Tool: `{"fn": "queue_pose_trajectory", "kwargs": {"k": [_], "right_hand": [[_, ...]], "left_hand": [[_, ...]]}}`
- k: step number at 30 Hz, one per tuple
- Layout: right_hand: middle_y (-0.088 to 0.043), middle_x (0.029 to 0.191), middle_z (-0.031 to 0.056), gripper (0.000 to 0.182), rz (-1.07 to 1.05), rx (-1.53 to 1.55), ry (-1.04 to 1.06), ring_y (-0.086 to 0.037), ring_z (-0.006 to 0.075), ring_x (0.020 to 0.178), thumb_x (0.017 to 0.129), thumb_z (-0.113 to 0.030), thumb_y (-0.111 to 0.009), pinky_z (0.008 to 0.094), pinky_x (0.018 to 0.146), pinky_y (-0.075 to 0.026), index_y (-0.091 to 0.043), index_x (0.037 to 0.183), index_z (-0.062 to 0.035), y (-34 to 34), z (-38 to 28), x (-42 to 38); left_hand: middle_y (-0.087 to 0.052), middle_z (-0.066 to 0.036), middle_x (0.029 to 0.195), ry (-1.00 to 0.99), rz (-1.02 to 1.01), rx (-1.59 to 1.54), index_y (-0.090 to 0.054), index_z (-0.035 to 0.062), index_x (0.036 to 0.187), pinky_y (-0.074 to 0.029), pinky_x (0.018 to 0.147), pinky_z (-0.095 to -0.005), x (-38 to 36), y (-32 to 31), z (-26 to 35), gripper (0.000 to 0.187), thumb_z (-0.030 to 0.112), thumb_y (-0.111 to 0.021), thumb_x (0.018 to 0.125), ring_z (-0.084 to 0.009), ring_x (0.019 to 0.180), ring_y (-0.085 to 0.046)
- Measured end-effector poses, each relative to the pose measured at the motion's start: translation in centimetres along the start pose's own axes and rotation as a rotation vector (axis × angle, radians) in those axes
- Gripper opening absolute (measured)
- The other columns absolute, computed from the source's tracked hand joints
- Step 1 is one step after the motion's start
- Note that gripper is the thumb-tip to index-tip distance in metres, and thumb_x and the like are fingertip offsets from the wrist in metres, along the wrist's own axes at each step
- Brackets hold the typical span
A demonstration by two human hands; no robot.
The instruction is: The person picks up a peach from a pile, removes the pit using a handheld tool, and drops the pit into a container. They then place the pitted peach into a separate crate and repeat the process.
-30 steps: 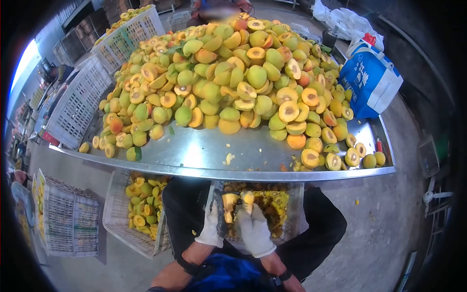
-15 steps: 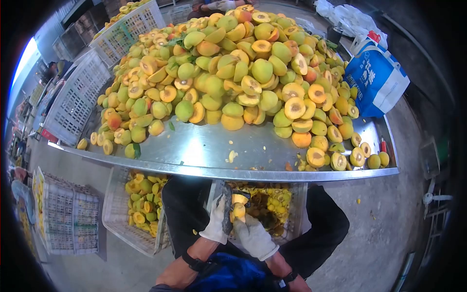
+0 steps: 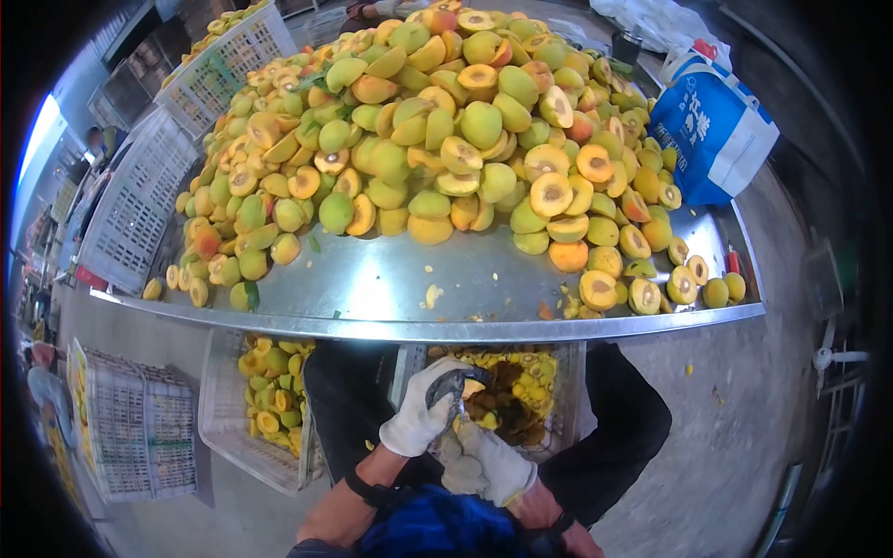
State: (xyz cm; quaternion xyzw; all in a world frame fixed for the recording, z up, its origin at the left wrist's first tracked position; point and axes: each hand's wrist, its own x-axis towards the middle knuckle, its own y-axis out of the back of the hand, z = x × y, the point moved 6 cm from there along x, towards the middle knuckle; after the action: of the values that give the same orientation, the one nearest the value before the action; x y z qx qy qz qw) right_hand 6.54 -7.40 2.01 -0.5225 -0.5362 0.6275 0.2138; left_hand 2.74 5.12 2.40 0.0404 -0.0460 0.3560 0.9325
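Note:
My left hand [image 3: 420,407], in a white glove with a dark patch over the fingers, is closed around a halved yellow peach [image 3: 474,385]; only a strip of orange flesh shows. Just below it, my right hand [image 3: 486,462] has its grey-white gloved fingers curled in. A small metallic glint lies between the hands, but its shape is too small to make out. Both hands are above a crate [image 3: 569,409] between my knees, which has yellow peach pieces and brown matter in it. Above them, a large heap of halved peaches [image 3: 400,158] covers much of a metal table [image 3: 372,279].
At the left, a crate [image 3: 219,409] of peach pieces stands beside my leg, near stacked crates [image 3: 144,423]. White crates [image 3: 139,195] lean at the table's left side. A blue and white bag [image 3: 712,130] stands at its right. Another person's gloved hand is beyond the heap.
My left hand has turned and moved slightly up and right, hiding most of the peach. My right hand has moved slightly down, apart from the fruit. The view has tilted slightly.

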Motion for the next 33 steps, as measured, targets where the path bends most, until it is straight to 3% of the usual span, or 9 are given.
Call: {"fn": "queue_pose_trajectory", "kwargs": {"k": [5,9,14,20,23,24,30,31,33], "right_hand": [[-0.038,0.055,-0.0033,0.037,-0.103,0.039,0.018,-0.034,0.0099,0.042,0.095,-0.047,-0.055,0.0237,0.043,-0.029,-0.054,0.090,-0.0098,0.6,0.5,0.3],[-0.043,0.056,-0.0020,0.033,0.127,-0.427,0.096,-0.036,0.0106,0.042,0.097,-0.040,-0.053,0.0272,0.044,-0.032,-0.055,0.088,-0.0078,2.8,-0.4,0.6],[-0.053,0.064,0.0016,0.027,0.182,-1.094,0.412,-0.046,0.0117,0.051,0.097,-0.030,-0.051,0.0268,0.049,-0.037,-0.059,0.095,-0.0046,1.4,-2.2,0.8],[-0.056,0.069,0.0030,0.026,0.150,-0.885,0.105,-0.053,0.0110,0.062,0.095,-0.027,-0.052,0.0277,0.057,-0.044,-0.059,0.100,-0.0026,2.4,-2.2,-1.2],[-0.065,0.084,0.0139,0.029,0.536,-1.524,0.351,-0.064,0.0282,0.078,0.096,-0.027,-0.052,0.0359,0.067,-0.051,-0.059,0.109,-0.0016,5.5,-5.0,-1.7],[-0.064,0.084,0.0106,0.028,0.800,-1.635,0.208,-0.063,0.0226,0.080,0.097,-0.023,-0.051,0.0317,0.069,-0.050,-0.060,0.113,-0.0028,7.1,-5.5,-1.1],[-0.064,0.079,0.0147,0.023,0.542,-1.413,0.606,-0.061,0.0270,0.072,0.094,-0.020,-0.054,0.0353,0.068,-0.048,-0.060,0.106,-0.0002,4.9,-5.6,-1.5],[-0.063,0.086,0.0238,0.031,0.523,-1.554,0.634,-0.061,0.0435,0.084,0.093,-0.029,-0.056,0.0464,0.072,-0.049,-0.057,0.108,-0.0015,3.5,-5.8,-1.7],[-0.062,0.081,0.0227,0.030,0.521,-1.656,0.725,-0.062,0.0419,0.078,0.092,-0.028,-0.058,0.0463,0.067,-0.050,-0.056,0.107,-0.0019,2.1,-6.0,-1.9]], "left_hand": [[-0.067,-0.013,0.106,0.233,0.116,-0.332,-0.056,-0.0032,0.119,-0.053,0.077,-0.0280,-0.9,-1.0,-3.5,0.065,0.057,-0.048,0.094,-0.0177,0.093,-0.065],[-0.066,-0.014,0.107,0.364,0.203,-0.693,-0.053,-0.0021,0.124,-0.056,0.078,-0.0307,-2.2,-1.5,-7.2,0.049,0.039,-0.043,0.100,-0.0199,0.093,-0.066],[-0.064,-0.013,0.110,0.530,0.456,-0.928,-0.052,0.0020,0.128,-0.055,0.087,-0.0340,-3.4,-1.2,-9.0,0.045,0.037,-0.041,0.102,-0.0212,0.095,-0.065],[-0.060,-0.009,0.122,0.536,0.417,-1.192,-0.049,0.0075,0.133,-0.051,0.094,-0.0351,-1.7,-0.6,-8.0,0.049,0.044,-0.037,0.102,-0.0209,0.108,-0.060],[-0.059,-0.009,0.123,0.470,0.505,-1.062,-0.050,0.0078,0.131,-0.051,0.094,-0.0348,-2.6,0.0,-8.6,0.043,0.039,-0.039,0.103,-0.0214,0.111,-0.059],[-0.059,-0.009,0.123,0.457,0.520,-0.991,-0.050,0.0078,0.131,-0.051,0.094,-0.0348,-2.5,0.0,-8.9,0.042,0.037,-0.040,0.103,-0.0215,0.111,-0.059],[-0.064,-0.011,0.111,0.547,0.508,-0.977,-0.054,0.0022,0.123,-0.056,0.087,-0.0349,-3.4,-0.3,-8.1,0.029,0.018,-0.049,0.100,-0.0216,0.098,-0.065],[-0.064,-0.010,0.110,0.545,0.509,-0.947,-0.054,0.0017,0.122,-0.056,0.086,-0.0343,-3.3,-0.4,-7.5,0.029,0.019,-0.049,0.100,-0.0214,0.097,-0.066],[-0.064,-0.010,0.108,0.539,0.499,-0.886,-0.055,0.0010,0.121,-0.056,0.084,-0.0330,-3.3,-0.3,-7.0,0.028,0.019,-0.050,0.100,-0.0206,0.095,-0.066]]}}
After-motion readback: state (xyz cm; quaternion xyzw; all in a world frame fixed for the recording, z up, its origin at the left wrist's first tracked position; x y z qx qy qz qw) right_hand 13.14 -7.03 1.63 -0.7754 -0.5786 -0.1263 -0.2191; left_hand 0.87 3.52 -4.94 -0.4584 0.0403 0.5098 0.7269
